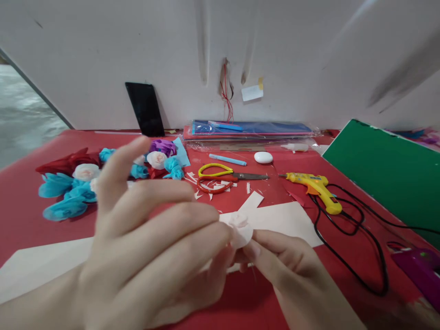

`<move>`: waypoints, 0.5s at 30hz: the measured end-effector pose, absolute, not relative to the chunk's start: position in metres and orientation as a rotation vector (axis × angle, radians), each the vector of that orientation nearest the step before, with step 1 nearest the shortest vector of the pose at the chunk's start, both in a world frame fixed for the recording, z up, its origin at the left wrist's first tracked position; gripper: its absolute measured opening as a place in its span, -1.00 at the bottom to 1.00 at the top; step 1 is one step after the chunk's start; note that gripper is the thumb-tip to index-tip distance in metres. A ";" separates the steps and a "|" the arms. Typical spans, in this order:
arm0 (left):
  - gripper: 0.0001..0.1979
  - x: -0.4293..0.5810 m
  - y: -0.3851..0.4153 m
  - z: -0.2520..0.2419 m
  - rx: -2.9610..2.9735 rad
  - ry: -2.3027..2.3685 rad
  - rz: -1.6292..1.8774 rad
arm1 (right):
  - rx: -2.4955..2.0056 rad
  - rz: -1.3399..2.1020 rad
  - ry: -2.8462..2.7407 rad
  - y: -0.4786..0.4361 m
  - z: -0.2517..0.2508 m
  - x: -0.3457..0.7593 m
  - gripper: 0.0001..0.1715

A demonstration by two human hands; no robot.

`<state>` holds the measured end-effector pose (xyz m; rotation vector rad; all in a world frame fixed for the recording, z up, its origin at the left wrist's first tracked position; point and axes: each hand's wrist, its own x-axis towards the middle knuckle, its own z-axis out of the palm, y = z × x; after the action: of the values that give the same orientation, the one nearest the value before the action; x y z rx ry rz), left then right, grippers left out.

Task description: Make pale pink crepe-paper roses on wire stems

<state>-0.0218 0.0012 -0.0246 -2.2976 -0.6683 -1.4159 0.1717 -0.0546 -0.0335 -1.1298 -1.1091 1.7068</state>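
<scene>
Your right hand (292, 268) pinches the white flower (242, 233) between thumb and finger, over the worktop (245, 307). Your left hand (147, 247) has the index finger raised, its other fingers bent at the flower; I cannot tell if they grip it. The scissors (249, 176) lie beyond.

Bare, slender-fingered left hand (154, 243), faint creases at knuckles; bare, smooth left forearm (44, 298) visible below wrist. Bare right hand (290, 263), short, rounded, plain thumbnail (255, 249); bare right forearm (316, 305) likewise smooth.
</scene>
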 end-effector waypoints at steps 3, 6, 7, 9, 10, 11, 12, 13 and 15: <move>-0.88 -0.027 0.006 -0.016 -2.275 -0.673 -1.427 | -1.171 1.739 -1.124 -0.055 -0.028 0.173 -0.65; -0.87 -0.035 0.007 -0.022 -2.292 -0.611 -1.304 | -1.109 1.740 -1.113 -0.055 -0.026 0.172 -0.69; -0.89 -0.038 0.006 -0.026 -2.299 -0.611 -1.249 | -1.086 1.730 -1.099 -0.055 -0.027 0.172 -0.72; -0.92 -0.043 0.004 -0.036 -2.296 -0.630 -1.169 | -1.056 1.721 -1.052 -0.056 -0.027 0.170 -0.79; -0.91 -0.046 0.003 -0.041 -2.284 -0.644 -1.152 | -1.047 1.718 -1.023 -0.056 -0.027 0.169 -0.82; -0.88 -0.048 0.002 -0.045 -2.274 -0.643 -1.145 | -1.041 1.719 -1.000 -0.057 -0.027 0.169 -0.84; -0.84 -0.050 0.002 -0.048 -2.267 -0.639 -1.138 | -1.034 1.723 -0.985 -0.057 -0.027 0.168 -0.84; -0.80 -0.051 0.002 -0.051 -2.267 -0.632 -1.127 | -1.033 1.730 -0.976 -0.057 -0.026 0.167 -0.84; -0.74 -0.053 0.002 -0.053 -2.288 -0.601 -1.084 | -1.054 1.745 -0.970 -0.058 -0.025 0.167 -0.81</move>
<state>-0.0530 0.0018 -0.0528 -2.2882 -0.6012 -1.0841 0.1665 -0.0579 -0.0254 -1.0543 -0.9697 1.7455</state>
